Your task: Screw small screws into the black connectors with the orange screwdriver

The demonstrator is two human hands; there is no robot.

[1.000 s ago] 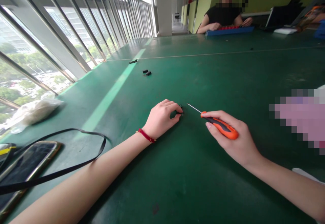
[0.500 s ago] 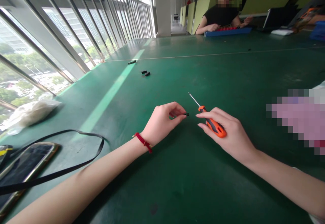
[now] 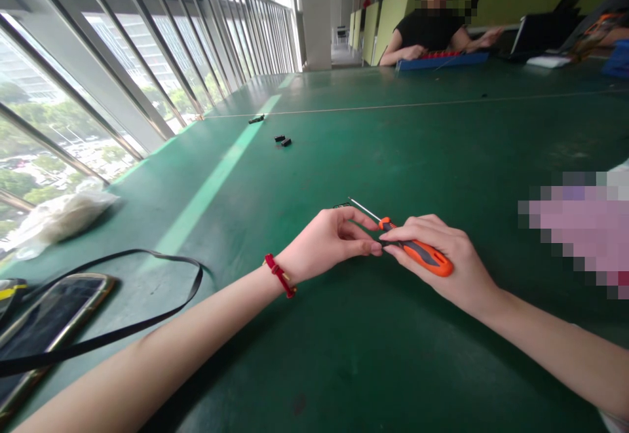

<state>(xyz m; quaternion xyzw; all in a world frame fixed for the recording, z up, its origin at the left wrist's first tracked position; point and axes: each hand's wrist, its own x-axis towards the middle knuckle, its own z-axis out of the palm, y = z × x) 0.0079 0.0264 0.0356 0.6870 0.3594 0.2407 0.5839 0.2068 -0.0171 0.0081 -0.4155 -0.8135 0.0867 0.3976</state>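
My right hand [image 3: 442, 243] wraps round a screwdriver [image 3: 427, 257] with an orange and dark grey handle. Its thin metal shaft slants up and left, past the fingers of my left hand [image 3: 339, 236]. The left fingers are curled, their tips meeting my right fingertips just under the screwdriver's neck. A small black part [image 3: 384, 244] shows between the fingertips of both hands, mostly hidden. Behind the left knuckles peeks a small black piece [image 3: 343, 205], partly covered; whether it touches the hand I cannot tell.
Small black pieces [image 3: 283, 140] lie farther off on the green table [image 3: 417, 151], with another [image 3: 256, 119] beyond. At left are a phone [image 3: 54, 328], a black strap [image 3: 196, 276] and a plastic bag [image 3: 63, 217]. Across the table sits a person [image 3: 427, 33] behind a blue tray [image 3: 442, 61].
My left hand has moved right and slightly down, bringing the small black part to my right fingertips. The screwdriver has dipped, its tip now lower and farther left. A black piece shows behind the left hand.
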